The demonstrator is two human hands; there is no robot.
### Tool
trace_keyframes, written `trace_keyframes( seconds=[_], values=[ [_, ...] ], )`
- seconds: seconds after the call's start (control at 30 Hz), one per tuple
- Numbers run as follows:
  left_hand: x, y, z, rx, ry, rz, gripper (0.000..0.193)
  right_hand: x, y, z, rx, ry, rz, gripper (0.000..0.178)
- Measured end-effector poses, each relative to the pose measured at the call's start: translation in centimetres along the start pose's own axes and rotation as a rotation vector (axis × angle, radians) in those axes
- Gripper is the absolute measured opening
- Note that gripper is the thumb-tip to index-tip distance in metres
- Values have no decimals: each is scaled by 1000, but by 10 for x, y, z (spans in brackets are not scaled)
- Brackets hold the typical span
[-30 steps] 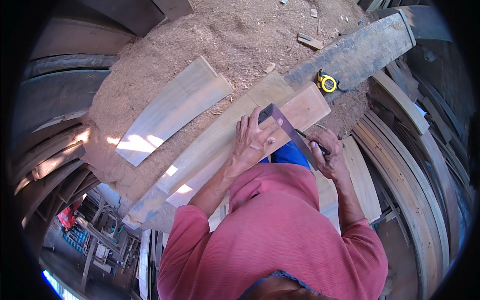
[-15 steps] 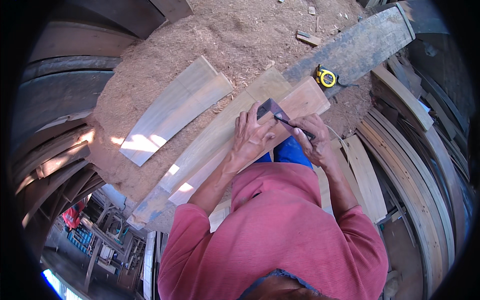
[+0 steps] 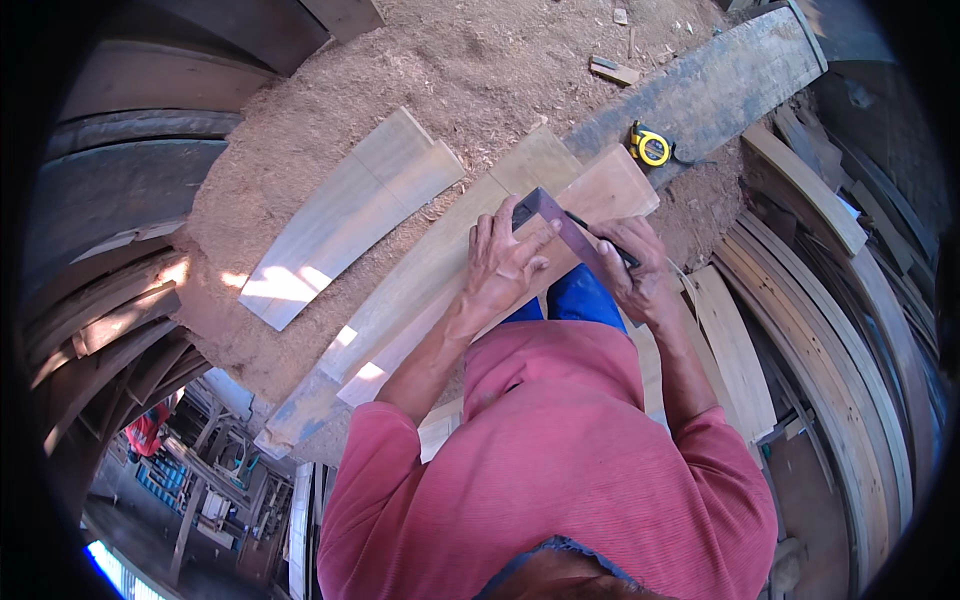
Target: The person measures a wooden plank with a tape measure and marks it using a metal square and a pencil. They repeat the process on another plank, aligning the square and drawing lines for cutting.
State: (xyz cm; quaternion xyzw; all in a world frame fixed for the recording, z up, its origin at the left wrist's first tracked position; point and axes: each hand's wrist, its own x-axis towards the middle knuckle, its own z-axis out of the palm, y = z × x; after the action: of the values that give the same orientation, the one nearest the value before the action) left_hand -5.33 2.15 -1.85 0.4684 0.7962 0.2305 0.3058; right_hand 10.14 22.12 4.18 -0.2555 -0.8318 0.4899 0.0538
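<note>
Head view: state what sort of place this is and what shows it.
Probably a woodworking shop: brown sawdust and shavings cover the ground, long pale wooden boards lie stacked at the right, and a dark L-shaped square lies across a pale reddish wooden board.

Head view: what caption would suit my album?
Left hand holds a dark L-shaped metal square against a pinkish wooden board; right hand grips a slim black tool.

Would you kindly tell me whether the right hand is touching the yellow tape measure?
Apart: in the head view, the end of the pinkish board shows plainly between the right hand and the tape measure.
</note>
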Motion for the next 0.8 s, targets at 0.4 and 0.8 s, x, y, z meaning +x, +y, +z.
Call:
trace_keyframes(
  seconds=[0.4, 0.8],
  values=[
    [0, -2, -1, -20, -5, 11, 66, -34, 3, -20, -210, -27, 94, 10],
    [-11, -5, -7, -30, 16, 7, 73, 1, 10, 54, -147, -25, 59, 29]
  ],
)
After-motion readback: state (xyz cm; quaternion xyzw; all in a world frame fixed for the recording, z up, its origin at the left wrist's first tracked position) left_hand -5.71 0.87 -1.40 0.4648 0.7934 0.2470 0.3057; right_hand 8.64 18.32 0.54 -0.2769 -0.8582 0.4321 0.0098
